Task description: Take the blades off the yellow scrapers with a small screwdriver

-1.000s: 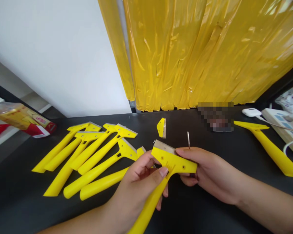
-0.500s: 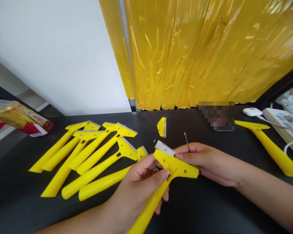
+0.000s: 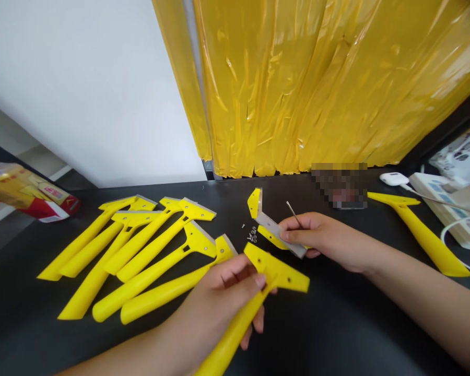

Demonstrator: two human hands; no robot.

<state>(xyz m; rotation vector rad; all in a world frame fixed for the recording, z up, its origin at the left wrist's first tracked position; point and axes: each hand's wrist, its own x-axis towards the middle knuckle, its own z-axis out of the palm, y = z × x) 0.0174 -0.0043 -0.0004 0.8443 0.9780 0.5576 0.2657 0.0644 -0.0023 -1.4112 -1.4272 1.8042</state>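
Note:
My left hand [image 3: 231, 297] is closed around a yellow scraper handle [image 3: 276, 269]; its wide head, with two holes, faces up and carries no blade. To its right, my right hand [image 3: 317, 235] pinches a flat grey scraper blade [image 3: 272, 225], and a thin metal rod [image 3: 293, 211] sticks up from the same fingers. A yellow plate [image 3: 272, 239] shows under the blade; whether it is held or lies on the table, I cannot tell. Small screws and nuts [image 3: 253, 235] lie just beyond the handle's head. Behind them rests a yellow plate with a blade edge [image 3: 254, 202].
Several yellow scrapers with blades [image 3: 152, 245] lie side by side on the black table [image 3: 337, 324] at left. Another yellow scraper handle [image 3: 423, 235] is at right, beside a white power strip [image 3: 450, 203] with cables. A carton [image 3: 31, 190] stands far left; yellow film [image 3: 297, 89] hangs behind.
My right hand has drawn the grey blade off the scraper head and moved it up and away. The screws and nuts behind the head have come into view. My left hand keeps its hold.

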